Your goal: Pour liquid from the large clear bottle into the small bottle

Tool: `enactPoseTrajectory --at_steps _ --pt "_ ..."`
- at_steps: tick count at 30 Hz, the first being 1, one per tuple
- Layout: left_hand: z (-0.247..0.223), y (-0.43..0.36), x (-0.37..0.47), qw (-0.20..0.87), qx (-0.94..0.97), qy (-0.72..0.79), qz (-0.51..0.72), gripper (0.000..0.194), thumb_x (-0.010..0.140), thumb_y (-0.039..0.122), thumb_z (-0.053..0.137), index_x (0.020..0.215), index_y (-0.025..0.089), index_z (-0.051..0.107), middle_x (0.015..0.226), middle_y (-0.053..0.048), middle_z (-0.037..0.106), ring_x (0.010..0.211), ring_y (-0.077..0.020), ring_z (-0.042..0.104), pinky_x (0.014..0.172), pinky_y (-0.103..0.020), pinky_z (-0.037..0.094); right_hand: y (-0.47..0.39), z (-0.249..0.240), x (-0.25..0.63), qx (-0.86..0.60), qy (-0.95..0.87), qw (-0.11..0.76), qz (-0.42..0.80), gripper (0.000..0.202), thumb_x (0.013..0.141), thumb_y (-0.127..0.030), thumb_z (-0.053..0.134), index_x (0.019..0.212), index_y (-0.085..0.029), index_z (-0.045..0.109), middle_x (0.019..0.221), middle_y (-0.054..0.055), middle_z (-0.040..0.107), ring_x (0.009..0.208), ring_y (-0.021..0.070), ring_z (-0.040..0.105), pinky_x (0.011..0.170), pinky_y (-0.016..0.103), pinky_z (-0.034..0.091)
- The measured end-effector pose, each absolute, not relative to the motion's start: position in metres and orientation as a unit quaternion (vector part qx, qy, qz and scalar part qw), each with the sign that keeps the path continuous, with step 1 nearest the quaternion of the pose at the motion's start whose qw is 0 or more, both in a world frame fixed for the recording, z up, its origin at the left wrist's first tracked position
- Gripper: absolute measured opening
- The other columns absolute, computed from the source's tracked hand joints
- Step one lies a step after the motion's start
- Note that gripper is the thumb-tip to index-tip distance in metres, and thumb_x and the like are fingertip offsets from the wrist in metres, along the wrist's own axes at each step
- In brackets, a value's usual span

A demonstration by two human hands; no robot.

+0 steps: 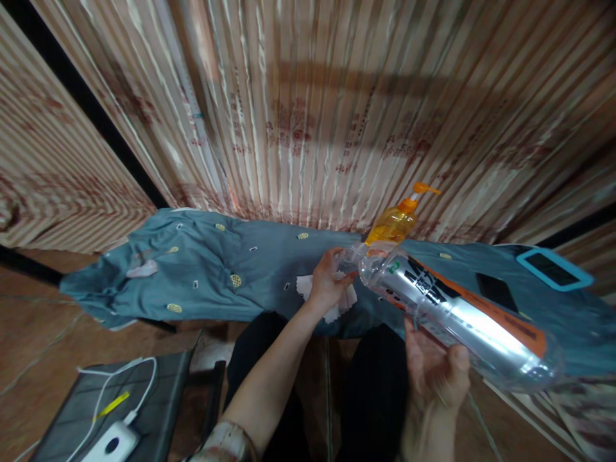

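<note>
A large clear plastic bottle point(462, 321) with an orange, black and silver label is tilted, its neck toward the left and its base toward the lower right. My left hand point(330, 279) is closed around a small clear piece at the neck end. Under the bottle's body, my right hand point(436, 362) supports it with the palm up and the fingers partly hidden. Just behind the neck stands a pump bottle point(392, 221) with amber liquid and an orange pump head. A white tissue point(344, 305) lies on the cloth beneath my left hand.
A blue-green patterned cloth point(260, 256) covers the long narrow surface. On it are a dark phone point(495, 292), a light-blue framed device point(553, 268) and a pale crumpled item point(143, 268). A stool point(158, 398) at lower left holds a white power bank point(113, 443) and cable. Striped curtains hang behind.
</note>
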State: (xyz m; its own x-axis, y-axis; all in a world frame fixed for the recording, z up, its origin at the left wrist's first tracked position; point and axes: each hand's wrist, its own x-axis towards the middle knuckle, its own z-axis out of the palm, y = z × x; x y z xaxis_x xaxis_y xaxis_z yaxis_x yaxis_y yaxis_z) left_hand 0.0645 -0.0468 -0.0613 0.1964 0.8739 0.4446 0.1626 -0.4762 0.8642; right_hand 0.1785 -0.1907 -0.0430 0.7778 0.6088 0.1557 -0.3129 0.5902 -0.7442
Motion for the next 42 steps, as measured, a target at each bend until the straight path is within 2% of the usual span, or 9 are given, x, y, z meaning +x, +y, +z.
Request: enactPoseTrajectory --at_steps 16,25,31,42 --pt "-0.0608 -0.0472 0.0642 0.352 0.692 0.367 0.513 0.044 0.069 0.018 0.07 0.108 0.02 0.05 0.108 -0.006 0.063 0.103 -0.0225 0.06 0.092 -0.039 0.046 -0.1913 -0.04 0.1776 -0.361 -0.233 0.864 0.263 0.065 0.059 -0.04 0.074 0.12 -0.027 0.056 0.121 0.001 0.059 0.118 0.0255 0.051 0.104 0.053 0.039" --pt "-0.0633 -0.0458 0.0657 0.349 0.689 0.374 0.514 0.045 0.069 0.019 0.071 0.109 0.021 0.051 0.107 -0.005 0.063 0.102 -0.0222 0.06 0.092 -0.039 0.046 -0.1907 -0.0422 0.1788 -0.359 -0.225 0.867 0.263 0.065 0.057 -0.04 0.076 0.118 -0.027 0.057 0.119 0.0 0.06 0.117 0.0241 0.052 0.105 0.051 0.038" --pt "-0.0618 -0.0469 0.0643 0.35 0.693 0.369 0.512 0.044 0.07 0.02 0.071 0.109 0.021 0.05 0.108 -0.006 0.062 0.104 -0.0228 0.059 0.093 -0.039 0.046 -0.1907 -0.0388 0.1768 -0.35 -0.244 0.867 0.255 0.063 0.06 -0.039 0.074 0.119 -0.027 0.056 0.122 0.001 0.059 0.116 0.0229 0.052 0.105 0.05 0.038" --pt "-0.0593 -0.0477 0.0645 0.352 0.69 0.376 0.508 0.043 0.07 0.02 0.07 0.109 0.018 0.05 0.108 -0.008 0.062 0.102 -0.0232 0.059 0.092 -0.039 0.046 -0.1904 -0.0376 0.1769 -0.356 -0.244 0.866 0.251 0.065 0.06 -0.039 0.074 0.121 -0.027 0.055 0.126 0.002 0.056 0.118 0.0225 0.051 0.105 0.048 0.037"
